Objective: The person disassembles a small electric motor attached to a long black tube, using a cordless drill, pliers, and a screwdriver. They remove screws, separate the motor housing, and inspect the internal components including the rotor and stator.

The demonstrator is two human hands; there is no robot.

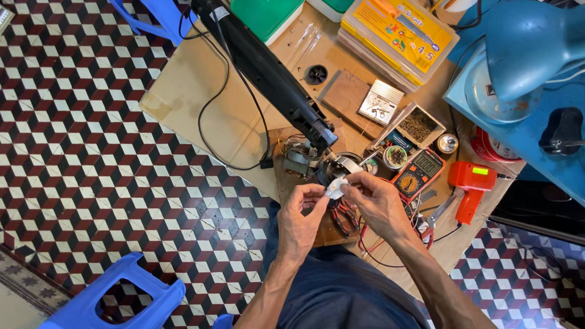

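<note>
One small crumpled white scrap (335, 187) was pinched between the fingertips of two hands, the left hand (301, 220) and the right hand (375, 203), above the cluttered brown cardboard work surface (191, 96); its long axis could not be told. One open cardboard box (417, 125) was seen filled with small dark screws, beside one orange multimeter (416, 172) and one red-orange soldering gun (469, 183). One long black tubular appliance body (262, 67) was laid diagonally, its lower end pointed toward the hands.

One head-worn camera looks steeply down from above, fairly close, over the person's lap to the cardboard work mat (191, 103) and checkered floor (75, 167) beyond.
</note>
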